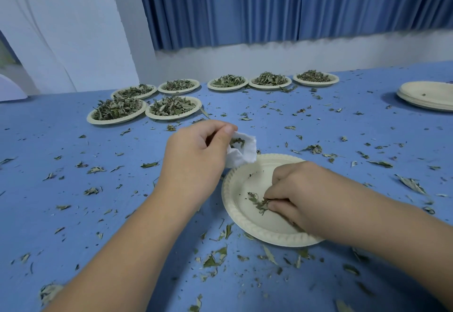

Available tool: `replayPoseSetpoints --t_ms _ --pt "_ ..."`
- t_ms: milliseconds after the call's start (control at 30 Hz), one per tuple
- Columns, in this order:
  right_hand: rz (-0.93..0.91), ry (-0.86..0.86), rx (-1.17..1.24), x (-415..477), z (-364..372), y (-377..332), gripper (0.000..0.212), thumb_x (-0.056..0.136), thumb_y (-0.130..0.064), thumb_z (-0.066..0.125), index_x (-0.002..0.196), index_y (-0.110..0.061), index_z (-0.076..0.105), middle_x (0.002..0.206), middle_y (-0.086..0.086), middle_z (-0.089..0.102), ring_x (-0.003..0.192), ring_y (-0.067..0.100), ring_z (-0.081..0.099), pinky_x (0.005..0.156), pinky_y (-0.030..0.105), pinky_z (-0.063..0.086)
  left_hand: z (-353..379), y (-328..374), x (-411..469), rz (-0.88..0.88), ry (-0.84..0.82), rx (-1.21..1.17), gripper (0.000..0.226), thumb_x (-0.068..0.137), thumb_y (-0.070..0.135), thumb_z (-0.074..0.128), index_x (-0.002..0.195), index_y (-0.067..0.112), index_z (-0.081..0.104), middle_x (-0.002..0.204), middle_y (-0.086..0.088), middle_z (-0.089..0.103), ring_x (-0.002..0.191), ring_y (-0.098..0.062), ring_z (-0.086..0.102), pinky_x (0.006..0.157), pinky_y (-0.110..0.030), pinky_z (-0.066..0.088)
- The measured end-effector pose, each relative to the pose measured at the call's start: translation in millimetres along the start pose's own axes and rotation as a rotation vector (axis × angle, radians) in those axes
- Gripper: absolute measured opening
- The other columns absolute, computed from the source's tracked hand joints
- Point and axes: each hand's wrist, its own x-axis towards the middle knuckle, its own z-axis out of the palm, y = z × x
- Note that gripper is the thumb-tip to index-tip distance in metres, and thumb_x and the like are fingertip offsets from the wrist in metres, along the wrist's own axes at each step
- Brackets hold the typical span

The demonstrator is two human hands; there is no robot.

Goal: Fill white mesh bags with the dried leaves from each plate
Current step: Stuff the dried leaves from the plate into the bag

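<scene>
Leaves [259, 204] on the plate [231, 210] near the tabletop's [103, 216] front edge look brittle and featherlight, so the right hand [302, 196] pinches them gently while the left hand [196, 156] grips the limp white mesh bag [245, 153] by its mouth.

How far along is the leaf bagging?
Done: a stack of empty plates sits far right, and the near plate is almost bare. In hand: the left hand holds the white mesh bag; the right hand pinches the last leaves. Left: seven full plates wait at the back.
</scene>
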Motion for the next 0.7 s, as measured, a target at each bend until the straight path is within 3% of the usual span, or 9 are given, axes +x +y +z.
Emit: replayPoseSetpoints --t_ms 100,233,333,500,600,700 --pt "0.043 0.079 0.229 -2.9 -8.6 10.3 0.023 0.093 -0.035 0.054 0.095 -0.023 0.074 0.088 -0.01 0.062 0.084 0.003 0.054 0.078 0.026 0.045 2.3 4.4 -3.0 -0.013 -0.056 0.001 0.026 0.095 0.025 0.061 0.074 0.04 0.068 0.061 0.016 0.064 0.051 0.006 0.053 0.048 -0.005 0.035" --pt "0.137 0.179 0.512 -7.6 -23.2 20.0 0.011 0.086 -0.031 0.066 0.081 -0.032 0.076 0.079 -0.016 0.063 0.074 0.0 0.058 0.065 0.019 0.046 4.8 9.3 -6.4 0.005 -0.076 0.06 0.023 0.094 0.026 0.061 0.075 0.038 0.069 0.053 0.024 0.059 0.047 0.006 0.05 0.045 -0.006 0.033" --pt "0.156 0.236 0.58 -7.1 -31.8 21.2 0.01 0.084 -0.031 0.067 0.079 -0.032 0.076 0.08 -0.018 0.064 0.07 0.001 0.06 0.061 0.02 0.049 6.1 11.6 -8.3 0.012 -0.085 0.085 0.026 0.091 0.027 0.065 0.069 0.04 0.067 0.057 0.02 0.062 0.049 0.005 0.051 0.048 -0.005 0.036" --pt "0.142 0.315 0.416 -0.8 -41.7 13.3 0.013 0.087 -0.032 0.063 0.086 -0.029 0.076 0.078 -0.012 0.062 0.076 0.002 0.056 0.069 0.015 0.041 8.4 15.2 -9.6 0.013 -0.079 0.091 0.03 0.089 0.027 0.067 0.063 0.042 0.065 0.064 0.014 0.065 0.054 0.0 0.053 0.053 -0.011 0.042" --pt "0.138 0.279 0.213 9.5 -41.2 2.8 0.02 0.093 -0.032 0.055 0.092 -0.024 0.073 0.084 -0.008 0.056 0.082 0.008 0.052 0.078 0.025 0.042 9.7 15.7 -9.8 -0.011 -0.081 0.072 0.027 0.089 0.028 0.066 0.064 0.038 0.069 0.063 0.012 0.066 0.058 -0.006 0.057 0.053 -0.014 0.043" --pt "0.147 0.264 0.144 17.0 -40.1 -5.2 0.022 0.095 -0.032 0.049 0.097 -0.024 0.069 0.085 -0.007 0.05 0.086 0.013 0.052 0.08 0.033 0.045 10.3 17.0 -10.3 -0.029 -0.102 0.024 0.027 0.089 0.025 0.065 0.064 0.034 0.071 0.058 0.014 0.064 0.051 0.0 0.051 0.049 -0.01 0.038"
